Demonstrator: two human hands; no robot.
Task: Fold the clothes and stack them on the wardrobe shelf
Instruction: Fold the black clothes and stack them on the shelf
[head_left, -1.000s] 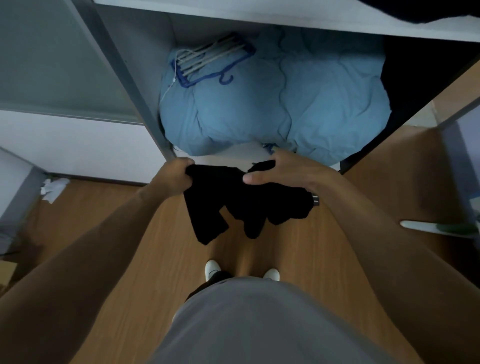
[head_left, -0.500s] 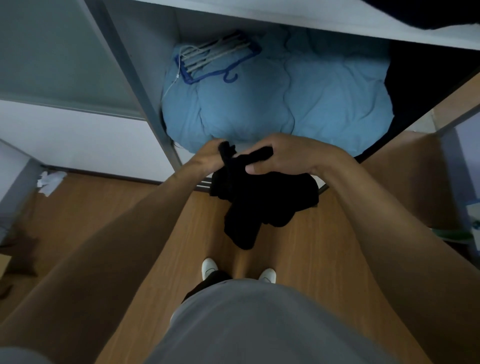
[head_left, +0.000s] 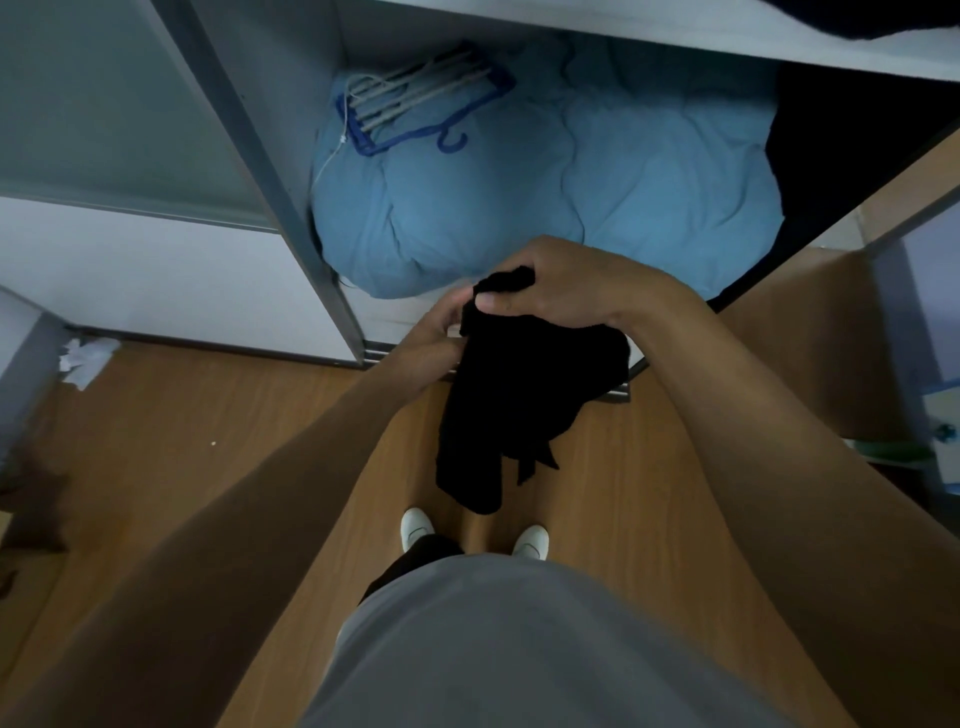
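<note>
You stand in a home, in a bedroom by the look of it: an open wardrobe (head_left: 283, 200) faces you, a blue duvet (head_left: 597, 208) stuffed in its bottom, clothes hangers (head_left: 415, 98) lying on top, a white shelf (head_left: 649, 28) above, wood-patterned floor (head_left: 208, 441) under your shoes (head_left: 416, 525).

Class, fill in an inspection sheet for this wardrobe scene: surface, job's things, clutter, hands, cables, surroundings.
surface: white shelf overhead, dark cloth at its right end.
job's things: black garment, bunched, hanging from both hands above the floor.
clutter: hangers lying on a blue duvet inside the wardrobe; crumpled paper on the floor.
hands: right hand grips the garment's top; left hand holds its edge.
cables: thin white cord beside the hangers.
surroundings: wooden floor; white shoes.
</note>
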